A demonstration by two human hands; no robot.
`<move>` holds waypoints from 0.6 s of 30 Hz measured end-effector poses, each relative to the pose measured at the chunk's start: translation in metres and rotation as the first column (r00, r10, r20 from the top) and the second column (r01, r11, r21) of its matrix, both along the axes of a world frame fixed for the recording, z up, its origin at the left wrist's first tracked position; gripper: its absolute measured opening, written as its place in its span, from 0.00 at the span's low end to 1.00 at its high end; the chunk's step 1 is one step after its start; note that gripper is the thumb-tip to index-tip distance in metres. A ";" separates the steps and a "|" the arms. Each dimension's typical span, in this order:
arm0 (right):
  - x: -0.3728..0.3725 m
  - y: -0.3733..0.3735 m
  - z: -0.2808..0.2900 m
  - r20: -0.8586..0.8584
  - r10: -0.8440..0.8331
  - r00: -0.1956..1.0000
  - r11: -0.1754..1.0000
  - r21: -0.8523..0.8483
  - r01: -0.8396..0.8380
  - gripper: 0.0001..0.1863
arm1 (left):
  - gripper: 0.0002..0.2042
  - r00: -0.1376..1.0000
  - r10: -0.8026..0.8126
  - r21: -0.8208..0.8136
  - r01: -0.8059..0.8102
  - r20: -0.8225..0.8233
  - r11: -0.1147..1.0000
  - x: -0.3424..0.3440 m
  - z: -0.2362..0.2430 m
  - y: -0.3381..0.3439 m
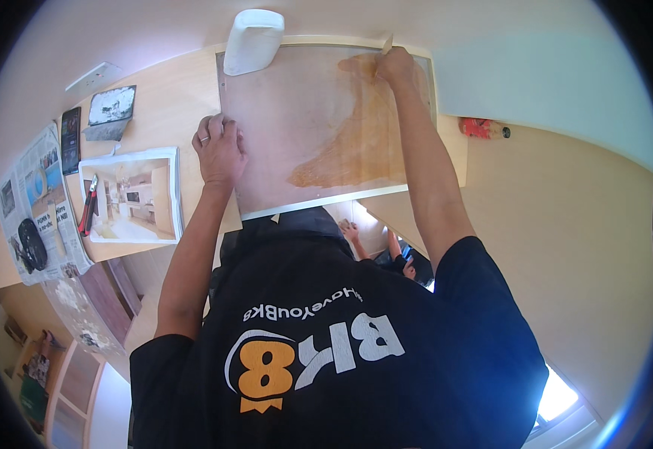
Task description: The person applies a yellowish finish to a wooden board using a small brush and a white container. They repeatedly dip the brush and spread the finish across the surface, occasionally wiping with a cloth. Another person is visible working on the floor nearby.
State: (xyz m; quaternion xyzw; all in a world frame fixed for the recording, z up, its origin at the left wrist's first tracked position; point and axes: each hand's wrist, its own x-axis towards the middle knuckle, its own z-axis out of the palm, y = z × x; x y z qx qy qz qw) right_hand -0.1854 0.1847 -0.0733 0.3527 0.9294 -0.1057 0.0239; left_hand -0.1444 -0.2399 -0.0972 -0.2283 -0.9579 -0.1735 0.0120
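A framed rectangular panel [289,127] lies before me, an amber, glue-like film [356,150] spread over its right part. At its far right corner my right hand [397,69] is closed around a small flat spreader [387,45], whose thin tip sticks up past the fingers. My left hand [220,147] rests on the panel's left edge, fingers bent and a ring on one of them. A white plastic jug [254,43] is at the far left corner of the panel.
On the wooden surface at left are a red utility knife [89,206], a room picture [143,198], a phone [71,141], newspaper [38,187] and a black roll [32,243]. A red-labelled bottle [483,129] lies at right. Other people show below and at lower left.
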 end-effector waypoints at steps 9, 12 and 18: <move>-0.002 -0.037 0.012 -0.010 0.099 0.995 0.994 -0.039 -0.100 0.14 | 0.12 0.999 0.004 0.013 -0.003 -0.047 1.000 0.001 -0.004 -0.001; 0.001 -0.054 0.017 -0.040 0.151 0.988 0.983 -0.096 -0.154 0.13 | 0.13 1.000 0.002 0.022 -0.002 -0.026 1.000 0.000 -0.004 -0.001; -0.016 -0.081 0.002 0.005 0.180 0.984 0.983 0.030 -0.180 0.16 | 0.12 1.000 0.013 -0.021 -0.013 0.012 1.000 0.000 0.001 0.001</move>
